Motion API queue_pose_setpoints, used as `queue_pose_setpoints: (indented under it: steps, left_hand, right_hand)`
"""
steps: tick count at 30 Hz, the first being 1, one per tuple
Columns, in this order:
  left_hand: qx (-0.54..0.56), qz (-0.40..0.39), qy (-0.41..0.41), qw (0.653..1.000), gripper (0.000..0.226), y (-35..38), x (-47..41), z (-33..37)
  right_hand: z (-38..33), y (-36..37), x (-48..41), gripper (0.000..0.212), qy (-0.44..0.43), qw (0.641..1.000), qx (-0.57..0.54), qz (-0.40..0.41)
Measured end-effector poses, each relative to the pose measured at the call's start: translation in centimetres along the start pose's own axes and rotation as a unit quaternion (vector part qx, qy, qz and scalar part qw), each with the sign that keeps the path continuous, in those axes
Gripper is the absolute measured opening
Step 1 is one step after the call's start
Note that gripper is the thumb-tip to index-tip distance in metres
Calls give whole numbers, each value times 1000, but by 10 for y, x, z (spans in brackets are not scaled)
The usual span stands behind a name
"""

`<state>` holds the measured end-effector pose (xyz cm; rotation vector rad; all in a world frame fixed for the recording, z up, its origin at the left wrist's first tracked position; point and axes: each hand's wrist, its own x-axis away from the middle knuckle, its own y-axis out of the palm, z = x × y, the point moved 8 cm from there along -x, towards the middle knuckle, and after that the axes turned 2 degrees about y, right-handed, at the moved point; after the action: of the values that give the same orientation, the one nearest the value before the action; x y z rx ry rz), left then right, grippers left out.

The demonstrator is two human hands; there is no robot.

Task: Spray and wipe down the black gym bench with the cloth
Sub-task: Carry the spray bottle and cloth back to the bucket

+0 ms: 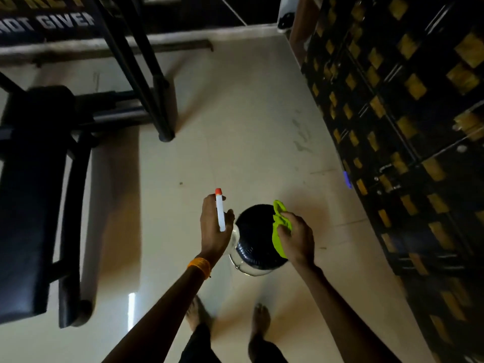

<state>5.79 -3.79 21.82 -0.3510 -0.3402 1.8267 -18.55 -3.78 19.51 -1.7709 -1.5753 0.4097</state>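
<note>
The black padded gym bench [31, 205] stretches along the left edge, its black metal frame [72, 231] beside it. My left hand [213, 231] grips a spray bottle [220, 214] with a white head and an orange nozzle tip; its clear body shows below the hand. My right hand [296, 239] holds a bunched bright green cloth [281, 226]. Both hands hover over a black round stool [258, 239] with a chrome rim, well to the right of the bench.
Black rack uprights [146, 82] stand on the pale tiled floor [235, 113] at the upper left. A black and gold chequered cabinet [406, 140] runs along the right side. My bare feet [259, 323] are at the bottom.
</note>
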Motion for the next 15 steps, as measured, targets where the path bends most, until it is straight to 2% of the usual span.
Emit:
queue_pose_setpoints:
  steps: [5, 10, 15]
  left_hand:
    - [-9, 31, -26, 999, 34, 71, 19, -45]
    - [8, 33, -16, 999, 26, 135, 11, -97]
    - [22, 46, -20, 998, 30, 182, 3, -149]
  right_hand:
    - [62, 42, -31, 38, 41, 997, 6, -59]
    - [111, 92, -72, 38, 17, 996, -1, -86]
    - [160, 148, -110, 35, -10, 995, -16, -93]
